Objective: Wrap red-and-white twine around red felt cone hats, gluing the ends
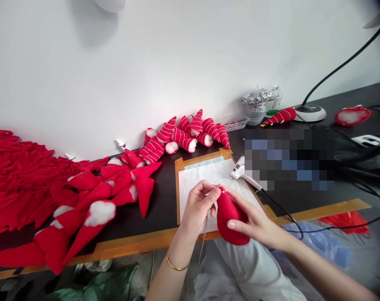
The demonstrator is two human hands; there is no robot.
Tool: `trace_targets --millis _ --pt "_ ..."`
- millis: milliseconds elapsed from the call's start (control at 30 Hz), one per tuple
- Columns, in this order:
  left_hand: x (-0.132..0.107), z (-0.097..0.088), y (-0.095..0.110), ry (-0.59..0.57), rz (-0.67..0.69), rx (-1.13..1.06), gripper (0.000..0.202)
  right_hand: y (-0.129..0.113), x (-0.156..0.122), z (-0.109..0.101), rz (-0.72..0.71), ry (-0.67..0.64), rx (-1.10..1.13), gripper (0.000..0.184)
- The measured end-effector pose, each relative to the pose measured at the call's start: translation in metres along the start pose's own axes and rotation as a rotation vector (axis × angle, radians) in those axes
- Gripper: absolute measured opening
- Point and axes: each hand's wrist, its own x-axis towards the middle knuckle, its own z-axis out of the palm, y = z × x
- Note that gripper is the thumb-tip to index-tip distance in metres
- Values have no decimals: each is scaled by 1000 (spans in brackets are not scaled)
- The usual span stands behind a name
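Observation:
My right hand (252,221) is wrapped round a plain red felt cone (229,215), with its tip pointing up and away from me. My left hand (200,207) pinches a thin red-and-white cord (204,238) against the cone's tip, where a small pale spot shows. The cord's loose end hangs down below my left fingers. Under both hands lies a white sheet (190,188) taped to the dark table. A white glue gun (238,169) rests just beyond my right hand, at the sheet's upper right corner.
Stuffed red cones (96,188) and a heap of red felt pieces (20,179) cover the left. Cord-wrapped cones (183,133) stand against the wall. Behind are a silver tinsel bundle (260,100) and a lamp base (311,113). The glue gun's black cable (281,211) crosses the right edge.

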Motion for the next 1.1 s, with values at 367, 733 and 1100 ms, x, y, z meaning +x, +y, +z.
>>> trace_targets --millis 367,733,1100 --pt "-40 -2 -37 255 143 428 32 -3 -19 48 294 406 260 72" --pt "-55 5 -37 102 14 126 37 -6 -22 69 128 335 24 43" --pt "-57 10 -22 358 -255 -274 36 56 34 -75 377 366 -1202 49"
